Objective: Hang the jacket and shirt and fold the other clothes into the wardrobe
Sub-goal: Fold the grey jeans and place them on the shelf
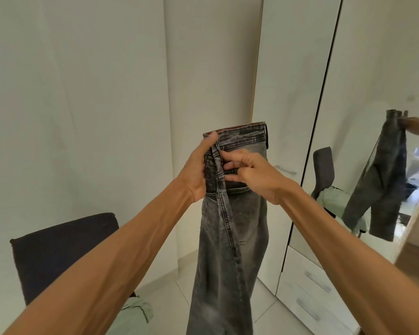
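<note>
A person stands in a narrow corner of a pale room, both bare arms stretched forward at chest height. White walls close in on the left and ahead; on the right, close by, stands a white wardrobe [286,97] with a mirrored door [373,117] and drawers [312,293] low down. A dark chair [58,252] sits low on the left with a pale green garment [133,313] on its seat, leaving a strip of bare tiled floor [261,308] between chair and wardrobe. A pair of grey washed jeans [232,238] hangs in the air straight ahead, folded lengthwise, waistband at the top, legs dropping past the bottom edge. The left hand [198,170] is closed around the left edge near the waistband, thumb on top. The right hand [257,175] pinches the denim beside a seam just below the waistband, fingers curled in. The mirror reflects the hanging jeans and a second chair.
</note>
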